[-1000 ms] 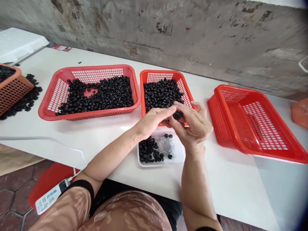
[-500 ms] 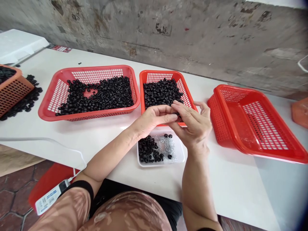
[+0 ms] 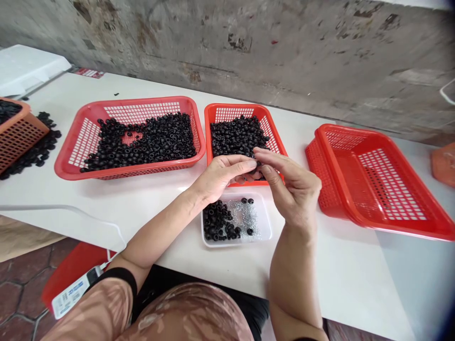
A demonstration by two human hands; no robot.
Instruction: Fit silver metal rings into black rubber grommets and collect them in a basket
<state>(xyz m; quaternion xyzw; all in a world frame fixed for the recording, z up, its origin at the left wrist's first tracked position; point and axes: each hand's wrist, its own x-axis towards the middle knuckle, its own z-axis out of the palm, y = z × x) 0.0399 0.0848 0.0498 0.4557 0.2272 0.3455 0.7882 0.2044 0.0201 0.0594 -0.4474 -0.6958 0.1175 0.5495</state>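
The person's left hand (image 3: 222, 173) and right hand (image 3: 291, 187) meet above the near edge of a small red plastic mesh basket (image 3: 245, 108), both half closed with the fingers curled toward each other. Their fingertips (image 3: 253, 163) come together over a dark spot that looks like a small black ring (image 3: 258, 169), though the fingers hide most of it and it is impossible to tell which hand grips it. That basket holds a heap of matching black rings (image 3: 238, 137). Just nearer the person, below the hands, sits a shallow clear plastic tray (image 3: 234, 244) with more rings and silvery specks. To the left, a larger red mesh basket (image 3: 128, 105) holds another heap, and at the far left an orange mesh basket (image 3: 21, 142) stands beside spilled rings (image 3: 37, 158). A third red mesh basket (image 3: 373, 222) stands to the right on the white table (image 3: 337, 279), which runs along a stained concrete wall (image 3: 249, 42).
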